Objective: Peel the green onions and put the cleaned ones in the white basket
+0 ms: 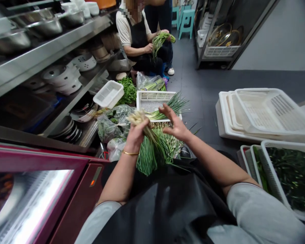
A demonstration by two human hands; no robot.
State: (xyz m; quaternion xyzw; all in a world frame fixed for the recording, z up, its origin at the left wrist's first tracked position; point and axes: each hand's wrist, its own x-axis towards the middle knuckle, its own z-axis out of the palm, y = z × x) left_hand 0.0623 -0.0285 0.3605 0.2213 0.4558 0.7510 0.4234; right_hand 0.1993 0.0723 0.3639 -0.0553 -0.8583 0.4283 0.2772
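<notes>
My left hand (pixel 136 136) is closed round a bunch of scallions (pixel 152 135), its pale root ends pointing up and away, its green leaves hanging toward my lap. Just right of the bunch, my right hand (pixel 176 124) is raised with fingers spread and nothing in it. Beyond both hands stands a white perforated basket (pixel 156 94) with some scallions (pixel 175 105) lying in its right part, leaves sticking out over the rim. Below my hands more loose scallions (pixel 171 144) are spread on the floor; the held bunch partly hides them.
Plastic bags of greens (pixel 114 123) and a small white basket (pixel 109 94) lie left. A co-worker (pixel 134 37) sits ahead holding greens. Steel shelves (pixel 53 44) line the left. Stacked white baskets (pixel 269 112) and a basket of dark green vegetables (pixel 292 176) stand right.
</notes>
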